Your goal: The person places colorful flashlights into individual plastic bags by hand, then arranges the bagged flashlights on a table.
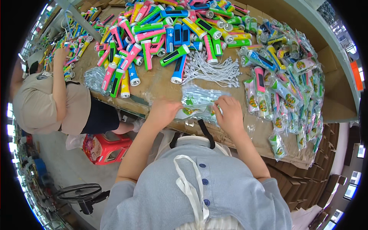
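A clear plastic bag with a green and yellow print (191, 111) is stretched between my two hands at the table's near edge. My left hand (163, 112) pinches its left end. On the other end, my right hand (229, 112) has its thumb and fingers closed. Beneath and just beyond lies a stack of similar clear bags (203, 93). Past the stack sits a heap of white cables (214, 71). Coloured plastic flashlights (174, 36) in pink, green, blue and yellow are piled farther back. Whether anything is inside the held bag I cannot tell.
Bagged flashlights (289, 97) cover the table's right side, beside a cardboard box wall (337, 86). Another bunch of clear bags (96, 79) lies at left. A co-worker (50, 101) stands there, near a red stool (100, 151). A black fan (82, 191) stands lower left.
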The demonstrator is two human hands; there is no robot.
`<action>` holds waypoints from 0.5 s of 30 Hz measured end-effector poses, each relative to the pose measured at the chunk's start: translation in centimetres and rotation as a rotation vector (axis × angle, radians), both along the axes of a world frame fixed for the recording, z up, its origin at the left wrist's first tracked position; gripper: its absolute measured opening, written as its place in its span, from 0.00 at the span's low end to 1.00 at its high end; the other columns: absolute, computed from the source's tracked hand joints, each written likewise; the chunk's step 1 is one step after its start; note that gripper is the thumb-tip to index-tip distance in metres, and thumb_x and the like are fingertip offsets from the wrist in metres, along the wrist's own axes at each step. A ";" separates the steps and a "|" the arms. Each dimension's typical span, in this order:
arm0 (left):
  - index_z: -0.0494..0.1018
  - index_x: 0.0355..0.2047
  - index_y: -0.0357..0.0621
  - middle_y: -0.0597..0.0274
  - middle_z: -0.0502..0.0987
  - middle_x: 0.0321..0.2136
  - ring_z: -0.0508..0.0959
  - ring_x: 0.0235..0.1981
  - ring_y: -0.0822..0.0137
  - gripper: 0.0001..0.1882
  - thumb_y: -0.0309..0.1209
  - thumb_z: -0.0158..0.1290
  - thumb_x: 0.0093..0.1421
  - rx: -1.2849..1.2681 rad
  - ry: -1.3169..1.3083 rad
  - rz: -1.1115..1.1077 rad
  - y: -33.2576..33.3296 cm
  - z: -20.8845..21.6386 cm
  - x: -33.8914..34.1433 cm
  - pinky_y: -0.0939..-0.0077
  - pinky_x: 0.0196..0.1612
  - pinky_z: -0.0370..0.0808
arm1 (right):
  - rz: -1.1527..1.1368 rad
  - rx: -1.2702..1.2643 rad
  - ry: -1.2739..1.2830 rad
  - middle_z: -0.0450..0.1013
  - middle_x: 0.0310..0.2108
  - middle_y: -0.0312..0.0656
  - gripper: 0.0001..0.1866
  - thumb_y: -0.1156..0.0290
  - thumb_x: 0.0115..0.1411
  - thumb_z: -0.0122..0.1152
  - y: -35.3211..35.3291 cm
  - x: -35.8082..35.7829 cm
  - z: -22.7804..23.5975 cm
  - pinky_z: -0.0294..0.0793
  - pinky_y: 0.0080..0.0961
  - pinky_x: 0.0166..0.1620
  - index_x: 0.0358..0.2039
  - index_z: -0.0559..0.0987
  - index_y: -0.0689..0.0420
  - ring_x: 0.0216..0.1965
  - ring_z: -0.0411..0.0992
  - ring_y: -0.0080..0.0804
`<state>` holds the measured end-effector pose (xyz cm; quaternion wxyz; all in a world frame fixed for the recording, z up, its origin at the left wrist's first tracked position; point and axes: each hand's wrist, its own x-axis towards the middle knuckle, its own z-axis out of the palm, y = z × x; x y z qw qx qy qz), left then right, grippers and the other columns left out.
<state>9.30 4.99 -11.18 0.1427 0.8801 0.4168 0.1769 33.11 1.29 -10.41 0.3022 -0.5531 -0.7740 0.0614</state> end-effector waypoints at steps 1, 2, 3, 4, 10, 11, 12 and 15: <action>0.75 0.26 0.44 0.59 0.74 0.21 0.74 0.27 0.59 0.06 0.30 0.50 0.49 -0.013 0.007 -0.010 -0.3 0.4 0.3 0.65 0.32 0.66 | 0.016 0.043 0.064 0.70 0.30 0.41 0.05 0.71 0.49 0.57 0.1 -0.8 -0.5 0.66 0.37 0.37 0.27 0.74 0.57 0.36 0.68 0.41; 0.75 0.26 0.44 0.60 0.74 0.21 0.74 0.27 0.60 0.06 0.29 0.50 0.48 0.031 0.056 -0.054 -0.6 0.7 0.7 0.66 0.33 0.66 | 0.033 0.088 0.126 0.71 0.31 0.40 0.05 0.70 0.50 0.56 0.0 -1.6 -0.8 0.67 0.36 0.37 0.27 0.75 0.57 0.35 0.69 0.41; 0.75 0.26 0.45 0.61 0.74 0.21 0.74 0.26 0.61 0.06 0.29 0.50 0.47 0.080 0.101 -0.096 -0.8 1.0 1.1 0.67 0.33 0.66 | 0.028 0.080 0.130 0.71 0.31 0.40 0.05 0.70 0.50 0.56 -0.2 -2.3 -0.7 0.67 0.36 0.37 0.27 0.75 0.57 0.35 0.69 0.41; 0.75 0.26 0.45 0.61 0.74 0.21 0.74 0.26 0.61 0.06 0.29 0.50 0.47 0.072 0.104 -0.100 -1.0 1.1 1.4 0.67 0.33 0.66 | 0.117 -0.114 0.231 0.71 0.31 0.41 0.07 0.68 0.51 0.57 -0.3 -3.1 -0.3 0.68 0.34 0.36 0.27 0.75 0.57 0.34 0.70 0.41; 0.73 0.23 0.44 0.62 0.71 0.18 0.72 0.25 0.62 0.06 0.28 0.48 0.44 0.194 0.179 -0.139 -1.7 2.0 1.6 0.70 0.33 0.64 | 0.218 -0.431 0.340 0.72 0.20 0.43 0.09 0.64 0.50 0.56 0.1 -3.9 -0.5 0.70 0.33 0.28 0.24 0.77 0.57 0.24 0.71 0.42; 0.72 0.22 0.43 0.62 0.71 0.18 0.72 0.25 0.63 0.06 0.28 0.47 0.44 0.172 0.194 -0.187 -1.6 1.6 1.5 0.70 0.34 0.64 | 0.264 -0.477 0.289 0.72 0.19 0.44 0.09 0.65 0.50 0.56 0.3 -3.9 -0.6 0.70 0.32 0.27 0.23 0.77 0.57 0.22 0.71 0.42; 0.72 0.22 0.43 0.62 0.71 0.19 0.72 0.26 0.63 0.06 0.28 0.47 0.43 0.153 0.209 -0.240 -1.5 1.3 1.4 0.71 0.34 0.64 | 0.305 -0.521 0.238 0.72 0.18 0.45 0.09 0.66 0.49 0.56 0.5 -3.8 -0.7 0.70 0.31 0.26 0.22 0.78 0.58 0.21 0.70 0.41; 0.71 0.23 0.42 0.62 0.72 0.20 0.72 0.27 0.64 0.06 0.28 0.47 0.43 0.142 0.179 -0.260 -1.7 0.8 1.3 0.71 0.35 0.64 | 0.334 -0.711 0.381 0.73 0.19 0.43 0.09 0.66 0.49 0.57 1.0 -3.2 -1.6 0.70 0.27 0.27 0.25 0.79 0.57 0.21 0.71 0.35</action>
